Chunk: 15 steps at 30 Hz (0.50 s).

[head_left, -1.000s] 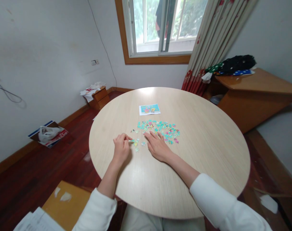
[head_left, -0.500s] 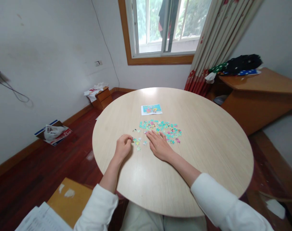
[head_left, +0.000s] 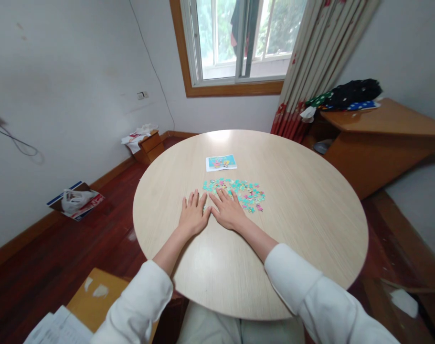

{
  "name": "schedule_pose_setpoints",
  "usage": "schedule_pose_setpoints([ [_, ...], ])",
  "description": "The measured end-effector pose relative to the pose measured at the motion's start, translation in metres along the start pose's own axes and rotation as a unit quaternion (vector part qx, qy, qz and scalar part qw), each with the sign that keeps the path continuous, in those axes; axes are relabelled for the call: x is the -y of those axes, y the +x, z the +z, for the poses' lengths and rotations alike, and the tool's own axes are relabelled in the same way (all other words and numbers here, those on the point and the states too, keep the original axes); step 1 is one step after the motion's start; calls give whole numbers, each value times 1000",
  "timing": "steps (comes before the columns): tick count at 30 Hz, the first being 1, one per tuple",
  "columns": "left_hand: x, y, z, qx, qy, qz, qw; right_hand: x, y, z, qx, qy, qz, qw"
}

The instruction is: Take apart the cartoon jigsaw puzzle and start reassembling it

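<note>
"Since half a second ago, both hands have moved, yes?"

"Yes. At the left, the person's bare left hand (head_left: 195, 213) was curled; now it lies spread, palm down, on the round, pale wood-look counter (head_left: 299, 200). Its fingers are rather straight and grip nothing that I can see."

"And going to the right?"

"Farther back lies a small printed paper sheet (head_left: 220, 163), blue with pink and yellow figures. Next, the person's bare right hand (head_left: 228, 210) has come closer to the left one; the thumbs meet or almost meet, I cannot tell which. Its fingers are also spread, with nothing visible held."

"Where are the small turquoise, pink and yellow jigsaw pieces (head_left: 249, 191)?"

"Scattered beyond the right fingertips and to their right, nearer than the sheet."

"How much is done?"

"All pieces I can see are loose; no joined part shows. What lies under the palms, I cannot tell. In my judgement, it is early, and nearly everything is left."
</note>
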<state>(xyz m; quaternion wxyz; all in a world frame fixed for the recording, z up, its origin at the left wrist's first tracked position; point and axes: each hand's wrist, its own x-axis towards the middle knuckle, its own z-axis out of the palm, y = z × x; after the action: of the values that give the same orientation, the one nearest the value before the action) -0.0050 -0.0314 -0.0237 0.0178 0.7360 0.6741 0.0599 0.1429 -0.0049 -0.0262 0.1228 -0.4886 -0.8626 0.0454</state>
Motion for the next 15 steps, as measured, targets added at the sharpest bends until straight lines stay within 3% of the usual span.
schedule_pose_setpoints([
  [7, -6, 10, -1, 10, -1, -10, 1000, -17, -10, -5, -85, -45, 58, 994],
  [11, -11, 17, -1, 19, -9, -9, 1000, -44, -16, -11, -31, -53, 166, 984],
  [15, -18, 26, -1, 30, -15, -12, 999, -57, -17, -13, 15, -46, 198, 979],
])
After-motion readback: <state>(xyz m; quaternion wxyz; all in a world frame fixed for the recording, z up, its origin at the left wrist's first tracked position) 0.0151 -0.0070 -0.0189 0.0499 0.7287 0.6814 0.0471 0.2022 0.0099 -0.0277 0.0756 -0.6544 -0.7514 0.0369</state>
